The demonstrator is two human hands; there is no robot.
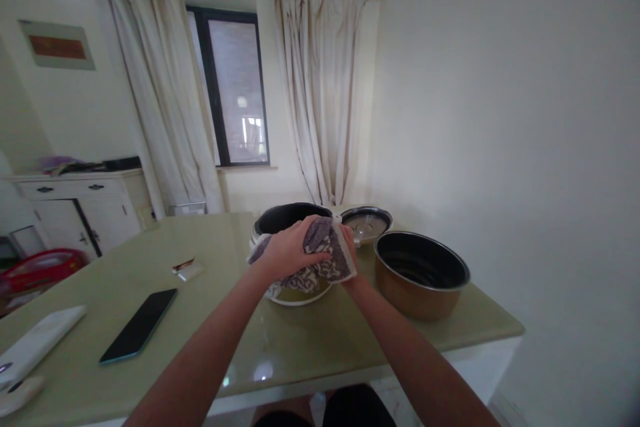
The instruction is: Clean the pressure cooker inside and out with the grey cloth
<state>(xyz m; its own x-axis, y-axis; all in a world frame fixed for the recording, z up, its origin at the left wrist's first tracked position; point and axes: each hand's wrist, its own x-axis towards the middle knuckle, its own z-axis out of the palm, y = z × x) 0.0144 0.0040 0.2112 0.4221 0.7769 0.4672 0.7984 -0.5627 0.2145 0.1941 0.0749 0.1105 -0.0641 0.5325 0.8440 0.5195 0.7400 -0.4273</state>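
A round pot-like appliance body [295,209], dark inside with a pale outer wall and base, stands on the table in front of me. Over its near side lies a patterned grey-and-white cloth [327,250]. My left hand [287,250] is closed on the cloth, thumb stretched across it, pressing it to the body. My right hand [349,240] is at the cloth's right edge, by the body's right side; its fingers are mostly hidden, but it appears to grip the cloth. Close by on the right is a copper-coloured inner pot [423,303] with a black interior.
Behind the inner pot a round lid [367,221] lies on the green table [220,240]. To the left are a phone [140,325], a white device [43,340] and a small packet [189,270]. A wall [540,147] rises close on the right.
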